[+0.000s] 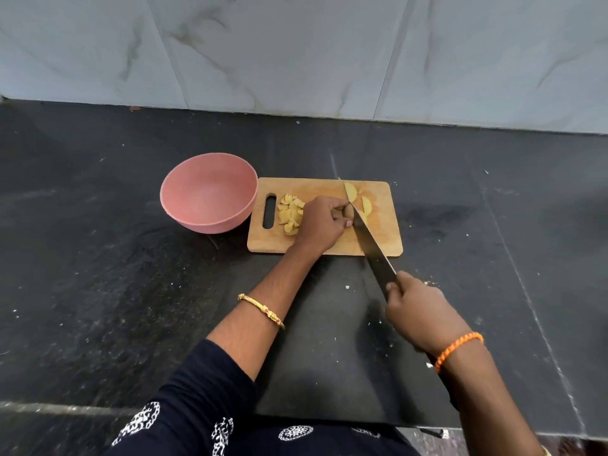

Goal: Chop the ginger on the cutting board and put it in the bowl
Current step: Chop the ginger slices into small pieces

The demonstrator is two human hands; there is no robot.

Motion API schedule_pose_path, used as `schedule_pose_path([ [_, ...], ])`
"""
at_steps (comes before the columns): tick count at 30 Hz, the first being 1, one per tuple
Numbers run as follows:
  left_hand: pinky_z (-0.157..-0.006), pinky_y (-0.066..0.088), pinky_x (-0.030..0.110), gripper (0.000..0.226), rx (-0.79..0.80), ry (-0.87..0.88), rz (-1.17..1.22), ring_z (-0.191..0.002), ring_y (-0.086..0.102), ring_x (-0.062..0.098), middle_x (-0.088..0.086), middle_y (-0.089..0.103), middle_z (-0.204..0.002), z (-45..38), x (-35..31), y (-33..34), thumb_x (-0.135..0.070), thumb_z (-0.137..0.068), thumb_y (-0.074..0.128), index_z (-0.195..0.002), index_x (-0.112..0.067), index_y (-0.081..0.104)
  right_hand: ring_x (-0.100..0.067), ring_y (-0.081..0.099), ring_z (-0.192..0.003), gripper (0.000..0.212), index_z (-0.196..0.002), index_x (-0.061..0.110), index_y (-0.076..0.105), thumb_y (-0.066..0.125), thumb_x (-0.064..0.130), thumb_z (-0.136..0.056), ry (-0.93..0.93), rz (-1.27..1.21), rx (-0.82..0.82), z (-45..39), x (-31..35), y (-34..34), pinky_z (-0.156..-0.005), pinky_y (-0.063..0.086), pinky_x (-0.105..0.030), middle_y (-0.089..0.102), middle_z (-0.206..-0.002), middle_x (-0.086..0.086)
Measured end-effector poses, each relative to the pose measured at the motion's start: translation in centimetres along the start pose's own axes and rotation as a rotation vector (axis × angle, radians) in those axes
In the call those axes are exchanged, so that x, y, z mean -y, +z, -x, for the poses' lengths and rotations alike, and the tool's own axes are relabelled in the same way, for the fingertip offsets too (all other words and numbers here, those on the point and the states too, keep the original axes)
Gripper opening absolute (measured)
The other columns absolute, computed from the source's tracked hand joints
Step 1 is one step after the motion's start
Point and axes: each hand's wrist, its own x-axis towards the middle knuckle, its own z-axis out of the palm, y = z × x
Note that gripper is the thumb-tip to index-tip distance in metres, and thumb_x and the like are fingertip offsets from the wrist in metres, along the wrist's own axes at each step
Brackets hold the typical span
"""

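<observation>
A wooden cutting board lies on the dark counter, its handle slot to the left. A pile of chopped ginger pieces sits near the slot. My left hand presses a ginger piece, mostly hidden under my fingers, against the board's middle. My right hand grips the handle of a large knife, whose blade crosses the board's front edge and rests against my left fingers. Ginger slices lie just right of the blade. The pink bowl stands empty, touching the board's left end.
The black stone counter is speckled with small white crumbs. A grey marble-tiled wall rises behind it. The counter's front edge runs just in front of my body at the bottom.
</observation>
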Motion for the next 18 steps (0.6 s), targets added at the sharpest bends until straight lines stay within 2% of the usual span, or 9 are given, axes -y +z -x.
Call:
schedule_pose_path([
  [3, -0.096, 0.044, 0.028, 0.044, 0.082, 0.047, -0.166, -0.109, 0.056, 0.020, 0.010, 0.059, -0.122, -0.4, -0.4, 0.1, -0.011, -0.081, 0.069, -0.124, -0.005, 0.058, -0.032, 0.058, -0.074, 0.022, -0.093, 0.012, 0.050, 0.035, 0.028, -0.098, -0.016, -0.090, -0.089, 0.7, -0.5, -0.2, -0.071, 0.054, -0.041, 0.059, -0.084, -0.014],
  [6, -0.090, 0.042, 0.026, 0.042, 0.110, 0.056, -0.303, -0.108, 0.052, 0.022, 0.009, 0.049, -0.122, -0.6, -0.9, 0.2, -0.018, -0.084, 0.065, -0.125, -0.009, 0.057, -0.027, 0.054, -0.070, 0.024, -0.089, 0.011, 0.050, 0.035, 0.027, -0.099, -0.036, -0.167, -0.117, 0.1, -0.3, 0.0, -0.071, 0.053, -0.042, 0.058, -0.077, -0.013],
  [10, -0.081, 0.038, 0.022, 0.030, 0.084, 0.044, -0.377, -0.104, 0.053, 0.024, 0.010, 0.048, -0.117, -0.3, -0.6, -0.2, -0.016, -0.084, 0.063, -0.113, -0.006, 0.063, -0.031, 0.055, -0.081, 0.024, -0.091, 0.009, 0.051, 0.037, 0.025, -0.099, -0.059, -0.196, -0.111, -1.2, 0.6, 0.6, -0.070, 0.047, -0.035, 0.058, -0.081, -0.013],
  [14, -0.087, 0.039, 0.021, 0.036, 0.083, 0.004, -0.362, -0.107, 0.053, 0.022, 0.009, 0.049, -0.121, -0.3, 0.1, -0.5, -0.017, -0.085, 0.067, -0.119, -0.009, 0.062, -0.028, 0.051, -0.075, 0.023, -0.083, 0.009, 0.047, 0.038, 0.024, -0.099, -0.063, -0.193, -0.102, -2.2, 1.3, 1.3, -0.067, 0.034, -0.028, 0.057, -0.087, -0.015],
  [18, -0.095, 0.043, 0.029, 0.042, 0.092, -0.033, -0.319, -0.108, 0.057, 0.023, 0.010, 0.058, -0.122, -0.7, 0.2, -0.5, -0.015, -0.080, 0.072, -0.120, -0.008, 0.062, -0.029, 0.052, -0.079, 0.024, -0.093, 0.006, 0.051, 0.038, 0.025, -0.100, -0.053, -0.187, -0.093, -2.9, 1.7, 1.3, -0.068, 0.034, -0.028, 0.058, -0.093, -0.017],
])
